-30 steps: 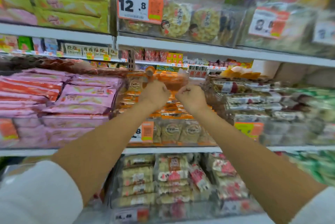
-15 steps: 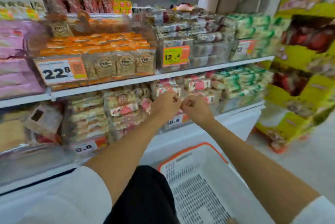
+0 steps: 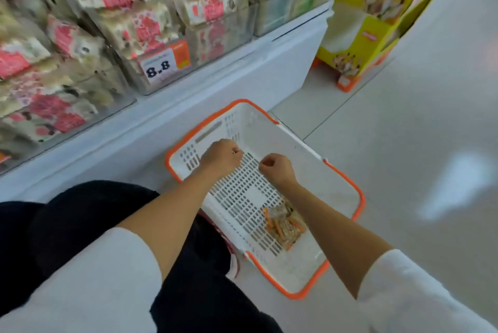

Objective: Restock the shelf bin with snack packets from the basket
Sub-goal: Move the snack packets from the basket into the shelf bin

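Yellow display stand on tiled floor; 8.8 price tag.

You have 1 basket before you, with 1 left hand and 1 right hand over it. Its packets make 1 small heap, too blurred to count. You also see 3 clear bins, 1 price tag and 1 yellow stand.

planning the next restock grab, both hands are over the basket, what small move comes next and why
Probably draw the right hand back and down to the snack packets and open it to grasp some. Both it and the left hand are curled and hold nothing, and the only packets in the basket lie at its near end, under the right forearm.
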Action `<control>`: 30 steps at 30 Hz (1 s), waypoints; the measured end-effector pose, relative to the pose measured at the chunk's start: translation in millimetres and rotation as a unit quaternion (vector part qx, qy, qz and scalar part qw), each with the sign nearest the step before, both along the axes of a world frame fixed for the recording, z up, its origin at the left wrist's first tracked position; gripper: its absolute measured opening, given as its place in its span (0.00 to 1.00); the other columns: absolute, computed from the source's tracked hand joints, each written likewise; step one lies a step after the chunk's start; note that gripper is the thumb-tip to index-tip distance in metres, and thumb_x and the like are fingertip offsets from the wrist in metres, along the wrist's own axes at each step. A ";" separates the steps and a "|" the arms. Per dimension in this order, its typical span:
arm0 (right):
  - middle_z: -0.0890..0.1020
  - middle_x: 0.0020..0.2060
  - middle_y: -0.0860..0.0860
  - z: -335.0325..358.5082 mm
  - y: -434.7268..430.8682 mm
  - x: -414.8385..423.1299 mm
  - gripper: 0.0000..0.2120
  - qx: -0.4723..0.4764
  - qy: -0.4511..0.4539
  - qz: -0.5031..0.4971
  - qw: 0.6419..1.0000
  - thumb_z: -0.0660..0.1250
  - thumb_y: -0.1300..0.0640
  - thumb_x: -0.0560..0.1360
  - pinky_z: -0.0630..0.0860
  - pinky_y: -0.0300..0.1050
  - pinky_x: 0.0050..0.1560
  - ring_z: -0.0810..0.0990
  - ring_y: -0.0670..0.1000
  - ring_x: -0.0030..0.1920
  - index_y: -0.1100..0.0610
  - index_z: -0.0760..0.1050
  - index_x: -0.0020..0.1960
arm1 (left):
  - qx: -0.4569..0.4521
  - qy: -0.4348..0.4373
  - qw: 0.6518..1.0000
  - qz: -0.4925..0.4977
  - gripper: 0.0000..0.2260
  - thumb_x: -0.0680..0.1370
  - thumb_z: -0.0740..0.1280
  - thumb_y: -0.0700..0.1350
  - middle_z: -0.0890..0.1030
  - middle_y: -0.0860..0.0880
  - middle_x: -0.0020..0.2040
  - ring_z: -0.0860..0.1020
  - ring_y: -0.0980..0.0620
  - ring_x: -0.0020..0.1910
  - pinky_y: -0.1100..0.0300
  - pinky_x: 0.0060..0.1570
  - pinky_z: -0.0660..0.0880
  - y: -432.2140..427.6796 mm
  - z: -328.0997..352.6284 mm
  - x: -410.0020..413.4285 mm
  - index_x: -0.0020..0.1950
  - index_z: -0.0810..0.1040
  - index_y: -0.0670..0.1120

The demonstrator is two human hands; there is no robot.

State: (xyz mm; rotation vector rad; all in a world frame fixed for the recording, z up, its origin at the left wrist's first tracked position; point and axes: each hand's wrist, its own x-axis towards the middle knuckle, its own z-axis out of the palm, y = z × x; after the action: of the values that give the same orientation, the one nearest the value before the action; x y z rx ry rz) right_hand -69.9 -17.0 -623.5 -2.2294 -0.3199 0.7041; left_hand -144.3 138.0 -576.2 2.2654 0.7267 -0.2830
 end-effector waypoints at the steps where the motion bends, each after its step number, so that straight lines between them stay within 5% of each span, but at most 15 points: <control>1: 0.77 0.32 0.56 -19.4 -9.2 -0.3 0.05 -0.019 0.018 -0.003 1.000 0.66 0.62 0.75 0.70 0.46 0.34 0.74 0.53 0.32 0.65 0.78 0.44 | -0.005 0.012 1.000 -0.001 0.13 0.80 0.63 0.48 0.83 0.42 0.39 0.82 0.41 0.38 0.48 0.39 0.82 -0.1 -11.8 -0.3 0.39 0.79 0.44; 4: 0.77 0.36 0.61 -77.9 -37.2 -1.5 0.07 -0.094 0.071 -0.007 0.993 0.65 0.62 0.76 0.71 0.51 0.37 0.73 0.60 0.35 0.66 0.77 0.43 | -0.028 0.042 0.999 0.013 0.14 0.80 0.63 0.47 0.82 0.45 0.36 0.81 0.43 0.35 0.46 0.41 0.81 7.5 -53.5 -2.6 0.38 0.79 0.43; 7: 0.76 0.64 0.56 -141.6 -71.5 0.3 0.24 -0.184 0.118 -0.037 0.975 0.68 0.51 0.75 0.78 0.50 0.55 0.79 0.57 0.57 0.59 0.70 0.68 | -0.040 0.074 0.996 0.017 0.12 0.80 0.64 0.47 0.81 0.43 0.38 0.77 0.45 0.33 0.50 0.40 0.80 14.3 -82.3 -0.1 0.41 0.81 0.43; 11: 0.59 0.75 0.60 -192.1 -108.3 7.1 0.32 -0.308 0.056 -0.063 0.948 0.65 0.48 0.77 0.63 0.56 0.72 0.60 0.61 0.73 0.57 0.58 0.76 | -0.063 0.072 0.995 0.032 0.10 0.80 0.64 0.47 0.83 0.50 0.41 0.81 0.44 0.39 0.46 0.42 0.81 15.8 -103.0 11.8 0.45 0.82 0.44; 15: 0.53 0.77 0.55 -217.0 -116.6 -5.8 0.29 -0.311 0.061 -0.079 0.945 0.57 0.53 0.80 0.62 0.55 0.71 0.57 0.59 0.75 0.53 0.50 0.78 | -0.109 0.092 0.987 0.072 0.11 0.80 0.63 0.45 0.82 0.53 0.40 0.82 0.43 0.39 0.50 0.42 0.81 17.1 -124.2 8.7 0.42 0.81 0.44; 18: 0.61 0.72 0.60 -237.2 -108.5 -28.6 0.25 -0.302 0.011 -0.048 0.952 0.59 0.60 0.76 0.66 0.52 0.65 0.61 0.61 0.71 0.58 0.58 0.72 | -0.122 0.112 0.982 0.089 0.11 0.79 0.62 0.44 0.81 0.49 0.41 0.79 0.42 0.35 0.53 0.37 0.77 20.6 -138.4 -0.1 0.38 0.78 0.42; 24: 0.48 0.78 0.49 -199.9 -69.7 -25.4 0.36 -0.149 0.062 -0.196 0.967 0.62 0.73 0.75 0.68 0.54 0.69 0.52 0.56 0.77 0.49 0.57 0.77 | -0.138 0.105 0.979 0.111 0.07 0.80 0.62 0.43 0.82 0.47 0.49 0.82 0.43 0.44 0.49 0.47 0.80 13.3 -134.5 2.8 0.46 0.79 0.46; 30: 0.47 0.77 0.45 -123.2 -13.4 0.6 0.42 0.005 0.004 -0.185 0.983 0.64 0.75 0.71 0.81 0.47 0.45 0.67 0.53 0.69 0.44 0.56 0.76 | -0.181 0.080 0.971 0.133 0.07 0.79 0.62 0.43 0.81 0.44 0.45 0.81 0.43 0.41 0.51 0.47 0.79 19.3 -95.0 7.8 0.43 0.76 0.47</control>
State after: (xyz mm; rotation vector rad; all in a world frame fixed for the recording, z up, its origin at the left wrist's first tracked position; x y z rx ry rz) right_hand -69.3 -30.4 -746.6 -2.1915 0.0967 0.5064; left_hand -136.5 157.3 -671.2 1.7933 0.9666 -0.4337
